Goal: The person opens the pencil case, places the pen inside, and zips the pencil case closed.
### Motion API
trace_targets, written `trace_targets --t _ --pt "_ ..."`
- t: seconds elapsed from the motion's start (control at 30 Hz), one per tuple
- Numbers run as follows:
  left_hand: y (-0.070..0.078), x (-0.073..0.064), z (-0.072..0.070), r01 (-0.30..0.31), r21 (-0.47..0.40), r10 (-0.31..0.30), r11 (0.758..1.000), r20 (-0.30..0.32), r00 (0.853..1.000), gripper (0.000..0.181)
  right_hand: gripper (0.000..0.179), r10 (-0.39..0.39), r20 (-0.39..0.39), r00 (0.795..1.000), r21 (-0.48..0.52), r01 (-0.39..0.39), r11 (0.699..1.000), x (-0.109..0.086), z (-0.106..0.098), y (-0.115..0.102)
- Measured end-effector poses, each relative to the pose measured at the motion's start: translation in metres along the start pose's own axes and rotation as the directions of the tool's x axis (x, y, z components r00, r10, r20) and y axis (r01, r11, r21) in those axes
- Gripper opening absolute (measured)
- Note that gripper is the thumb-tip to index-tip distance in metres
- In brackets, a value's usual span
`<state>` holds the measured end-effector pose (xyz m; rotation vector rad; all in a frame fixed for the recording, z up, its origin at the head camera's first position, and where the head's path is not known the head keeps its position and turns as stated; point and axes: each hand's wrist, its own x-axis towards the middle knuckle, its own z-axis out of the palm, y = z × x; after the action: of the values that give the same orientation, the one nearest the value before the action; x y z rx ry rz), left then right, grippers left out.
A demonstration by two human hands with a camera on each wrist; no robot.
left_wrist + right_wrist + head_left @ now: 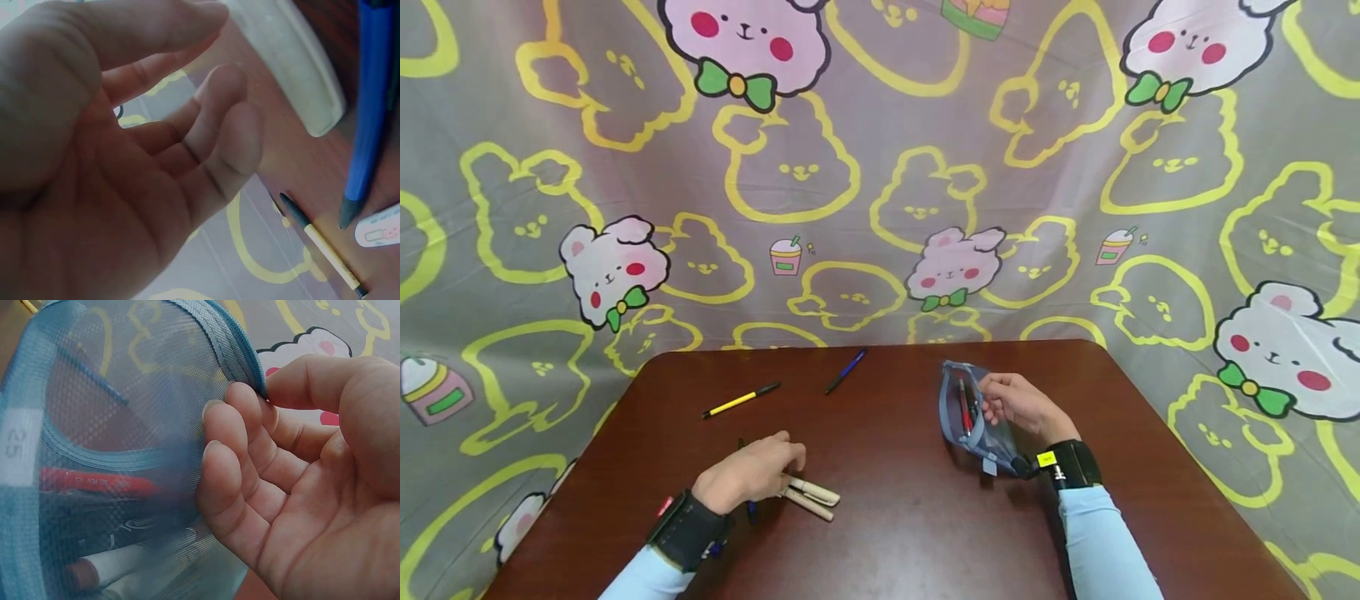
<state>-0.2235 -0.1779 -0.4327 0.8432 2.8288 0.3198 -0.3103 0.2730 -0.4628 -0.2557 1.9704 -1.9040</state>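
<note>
My left hand (752, 471) is low over the table at two cream-coloured pens (812, 492), its fingers loosely bent. In the left wrist view its thumb tip is close to one cream pen (297, 69); I see no pen between the fingers. A blue pen (369, 119) lies beside it. My right hand (1018, 404) pinches the zipped edge of a blue mesh pencil pouch (951, 417) between thumb and fingers. The pouch mouth gapes open. Inside are a red gel pen (94, 481), a white pen with a dark red end (112, 565) and other dark pens.
A yellow pen (741, 401) with black ends lies at the back left of the brown table (910, 533). Another blue pen (846, 371) is near the back edge. A patterned cloth (850, 183) hangs behind the table.
</note>
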Motion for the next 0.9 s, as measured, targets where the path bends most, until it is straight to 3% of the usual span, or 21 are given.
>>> trace_targets --t 0.13,0.3,0.47,0.63,0.9 --pt "0.001 0.002 0.005 -0.053 0.045 0.055 0.998 -0.045 0.997 0.014 0.014 0.002 -0.012 1.0 0.009 -0.002 1.0 0.001 0.001 0.002" --pt "0.004 0.006 0.008 -0.056 0.113 0.062 0.992 -0.051 0.997 0.015 0.015 0.007 -0.015 1.0 0.0 -0.007 1.0 0.001 0.001 0.002" --pt "0.008 0.011 0.013 -0.007 0.165 0.011 0.986 -0.025 1.0 0.017 0.016 -0.002 -0.017 1.0 -0.018 0.002 1.0 0.002 0.0 0.002" --pt "0.012 0.014 0.013 0.043 0.157 -0.044 0.987 0.0 0.999 0.019 0.016 -0.012 -0.01 1.0 -0.017 0.012 1.0 0.003 -0.001 0.002" --pt "0.012 0.019 0.011 0.049 0.143 -0.053 0.988 0.027 0.998 0.024 0.016 -0.003 -0.017 1.0 -0.002 0.003 1.0 0.002 -0.004 0.003"
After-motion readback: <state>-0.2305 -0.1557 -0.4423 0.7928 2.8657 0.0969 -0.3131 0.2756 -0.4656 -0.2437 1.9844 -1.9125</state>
